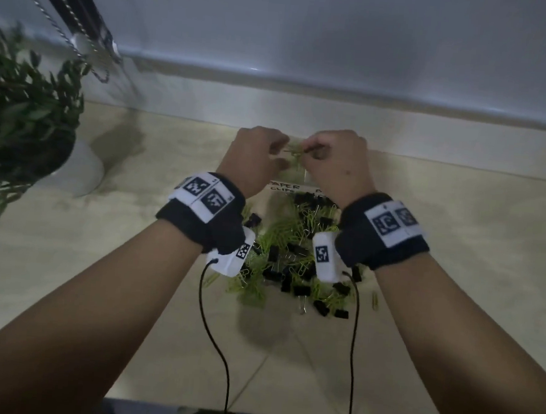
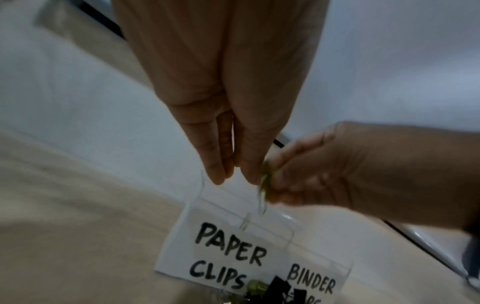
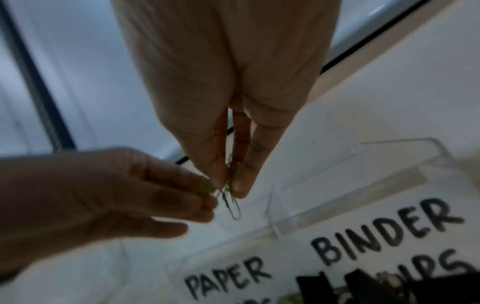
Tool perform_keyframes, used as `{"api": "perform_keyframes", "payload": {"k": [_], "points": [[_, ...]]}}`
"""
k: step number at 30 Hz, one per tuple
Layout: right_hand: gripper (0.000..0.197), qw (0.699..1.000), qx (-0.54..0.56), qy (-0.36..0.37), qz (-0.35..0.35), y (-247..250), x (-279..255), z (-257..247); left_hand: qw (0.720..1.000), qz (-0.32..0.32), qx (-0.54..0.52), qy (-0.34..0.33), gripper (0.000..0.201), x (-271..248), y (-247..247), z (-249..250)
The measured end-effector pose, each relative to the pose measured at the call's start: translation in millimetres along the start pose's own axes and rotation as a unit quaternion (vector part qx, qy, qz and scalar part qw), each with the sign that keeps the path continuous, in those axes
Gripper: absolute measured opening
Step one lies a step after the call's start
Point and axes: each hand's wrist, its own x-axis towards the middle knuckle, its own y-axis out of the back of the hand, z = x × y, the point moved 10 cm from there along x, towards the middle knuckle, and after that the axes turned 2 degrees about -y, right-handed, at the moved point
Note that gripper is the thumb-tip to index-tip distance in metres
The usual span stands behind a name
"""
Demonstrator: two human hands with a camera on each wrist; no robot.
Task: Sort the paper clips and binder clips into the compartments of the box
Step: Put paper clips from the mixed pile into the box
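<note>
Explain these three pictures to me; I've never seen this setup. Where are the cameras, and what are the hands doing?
No machine here: a person works with bare hands. The wide picture comes from a head-worn camera looking down; the other two come from cameras at the black wristbands, each looking along its hand. The left hand and right hand together pinch a small tangle of green paper clips above a clear box labelled PAPER CLIPS and BINDER CLIPS. On the beige table, nearer the person, lies a mixed pile of more green clips and black binder clips. A potted plant stands at the left.
</note>
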Motion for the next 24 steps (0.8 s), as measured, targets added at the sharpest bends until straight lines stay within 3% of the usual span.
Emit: {"api": "perform_keyframes", "payload": {"k": [2,5,9,12,14,20,24], "points": [[0.018,0.995,-0.089,0.030,-0.045,-17,-1,-5,0.999,0.025,-0.046,0.010,0.034,-10,13,-8],[0.019,0.990,-0.119,0.045,-0.063,-11,-16,-5,0.997,0.026,-0.066,-0.003,0.024,-33,19,-13],[0.015,0.992,-0.107,0.005,-0.067,14,-58,30,0.992,-0.120,-0.006,-0.042,0.027,-66,-32,-9],[0.015,0.979,-0.139,-0.058,-0.134,9,-100,74,0.971,-0.215,0.065,-0.080,0.049,-79,-70,-5],[0.018,0.971,-0.158,-0.051,-0.170,-2,-124,86,0.960,-0.247,0.093,-0.093,0.054,-80,-81,-7],[0.068,0.964,-0.184,-0.043,-0.186,-27,-153,96,0.946,-0.277,0.127,-0.108,0.070,-86,-94,-10],[0.067,0.963,-0.199,-0.057,-0.172,-34,-143,97,0.955,-0.258,0.124,-0.083,0.066,-81,-95,-8]]}}
